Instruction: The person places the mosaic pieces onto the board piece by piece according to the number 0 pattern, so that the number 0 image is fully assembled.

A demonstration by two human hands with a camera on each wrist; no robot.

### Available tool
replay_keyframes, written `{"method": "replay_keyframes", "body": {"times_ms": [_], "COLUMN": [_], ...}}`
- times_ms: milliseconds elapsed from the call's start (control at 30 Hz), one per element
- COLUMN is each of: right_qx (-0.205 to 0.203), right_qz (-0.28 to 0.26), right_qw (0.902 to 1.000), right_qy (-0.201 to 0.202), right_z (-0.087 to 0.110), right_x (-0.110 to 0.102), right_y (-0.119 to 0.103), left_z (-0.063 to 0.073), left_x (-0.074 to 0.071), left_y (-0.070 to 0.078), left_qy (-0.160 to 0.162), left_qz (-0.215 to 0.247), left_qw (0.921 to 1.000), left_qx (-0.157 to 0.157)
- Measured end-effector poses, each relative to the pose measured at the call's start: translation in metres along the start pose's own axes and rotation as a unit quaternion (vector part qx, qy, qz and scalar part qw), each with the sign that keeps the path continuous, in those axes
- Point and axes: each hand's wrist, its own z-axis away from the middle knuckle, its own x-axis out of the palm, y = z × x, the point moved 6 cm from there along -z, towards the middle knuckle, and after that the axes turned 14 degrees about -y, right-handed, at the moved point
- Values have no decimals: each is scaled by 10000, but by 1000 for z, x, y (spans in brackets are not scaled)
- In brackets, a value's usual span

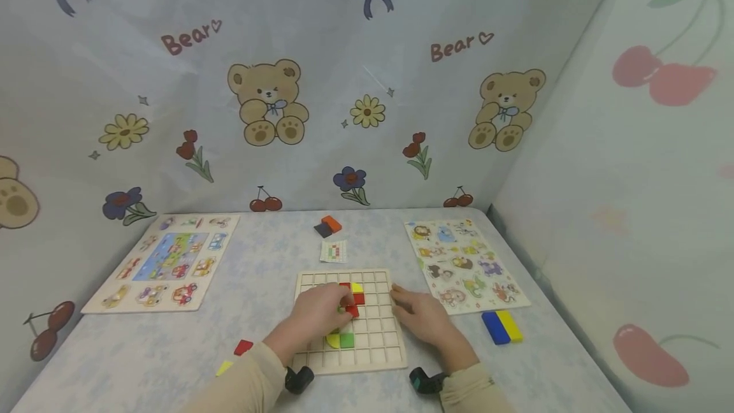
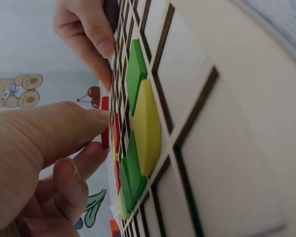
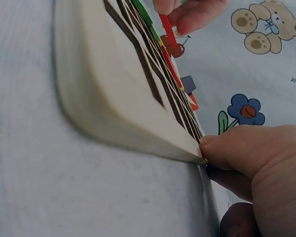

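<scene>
A wooden grid board (image 1: 380, 325) with raised dividers lies at the middle of the table. Above its filled cells, my left hand (image 1: 318, 311) pinches a red tile (image 2: 105, 129) between thumb and fingertip, the tile standing on edge in the left wrist view. Pieces set in the board include a green square (image 1: 346, 340), a yellow rounded piece (image 1: 333, 341), a red square (image 1: 359, 299) and a yellow quarter-round (image 1: 357, 287). Other pieces are hidden under the left hand. My right hand (image 1: 425, 316) grips the board's right edge, thumb on top.
Behind the board lie a pattern card (image 1: 334, 251) and orange and dark grey pieces (image 1: 331, 224). A vehicle puzzle (image 1: 172, 260) is at left, an animal puzzle (image 1: 464, 266) at right. Blue and yellow blocks (image 1: 502, 327) sit right; a red tile (image 1: 243, 347) lies by the left sleeve.
</scene>
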Motion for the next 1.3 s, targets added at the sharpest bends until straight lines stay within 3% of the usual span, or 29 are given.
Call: {"method": "replay_keyframes", "body": {"times_ms": [300, 567, 667, 800, 1033, 1167, 1300], "right_qx": [-102, -184, -180, -145, 15, 56, 48], "right_qz": [-63, -80, -45, -21, 80, 1, -18], "right_qw": [9999, 9998, 9998, 9999, 10000, 10000, 10000], "right_qy": [-45, -58, -59, -25, 0, -3, -1], "right_z": [1, -1, -1, 0, -1, -1, 0], "right_x": [-2, -2, -2, -2, -3, -3, -1], "right_y": [-1, -4, -4, -3, -1, -1, 0], "left_z": [-19, -18, -12, 11, 72, 104, 124], "left_x": [7, 5, 1, -17, -58, -67, -61], "left_y": [5, 2, -3, -19, -62, -82, -99], "left_qy": [-135, -40, 34, 308, 817, 728, 338], "left_qz": [-213, 18, 240, 622, 977, 860, 684], "left_qw": [9996, 10000, 9997, 9967, 9832, 9817, 9804], "left_qx": [126, 63, -39, -409, -1307, -1538, -1815]}}
